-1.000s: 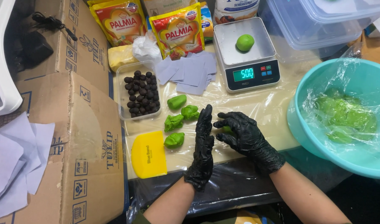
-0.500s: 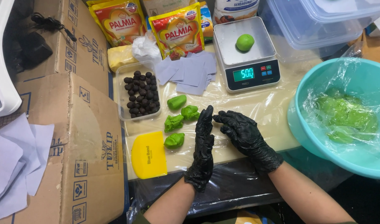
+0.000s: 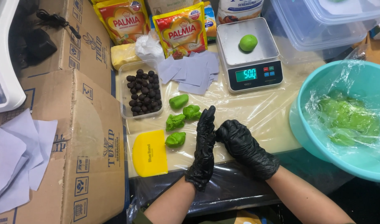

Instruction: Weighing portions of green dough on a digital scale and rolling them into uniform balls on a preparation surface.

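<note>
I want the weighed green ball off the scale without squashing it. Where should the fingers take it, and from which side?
Take the green dough ball around its widest middle, fingers coming straight down from above. It sits alone and round near the middle of the scale's flat steel platform, so its sides are free all round. Dough this kind probably dents, so a light, cupped hold seems wiser than a pinch.

Both hands in black gloves, pressed palm to palm at near edge of plastic-covered table point(image 3: 256, 120). Left hand point(image 3: 204, 145) flat, fingers pointing far; right hand point(image 3: 242, 147) cupped against it. Anything between palms hidden.

Four green dough pieces point(image 3: 179, 118) just left of hands. Yellow scraper point(image 3: 149, 153) near-left. Clear tray of dark balls point(image 3: 143, 93) far-left. Grey paper squares point(image 3: 194, 72) beyond dough. Digital scale point(image 3: 250, 56) far, green ball point(image 3: 248, 42) on its pan. Teal bowl point(image 3: 306, 124) right, green dough mass point(image 3: 350, 122) under film.
</note>
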